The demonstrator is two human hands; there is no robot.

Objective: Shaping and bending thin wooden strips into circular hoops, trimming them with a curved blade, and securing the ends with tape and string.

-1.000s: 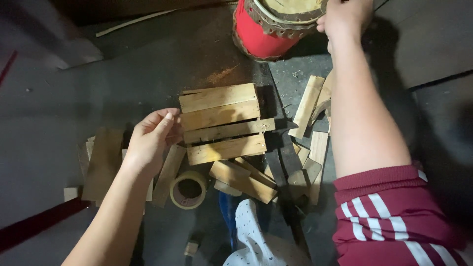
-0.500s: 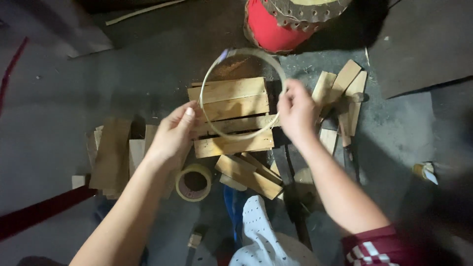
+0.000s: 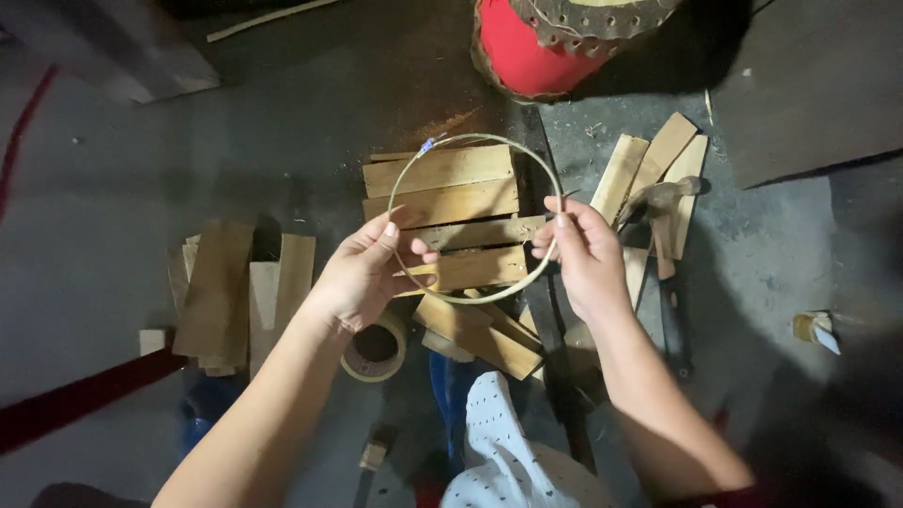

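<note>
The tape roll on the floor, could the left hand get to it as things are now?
Probably yes: the tape roll lies right beside the left hand, nothing between them. But that hand is gripping the thin hoop, so it would have to let go first.

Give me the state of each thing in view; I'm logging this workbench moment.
Thin hoop: held level above the slats, a blue tie at its top.
Left hand: grip shut on the hoop's left side.
Right hand: grip shut on the hoop's right side.
Wooden slats: lying flat, stacked.
Tape roll: lying flat on the floor.
Hammer: resting on loose slats.
</note>
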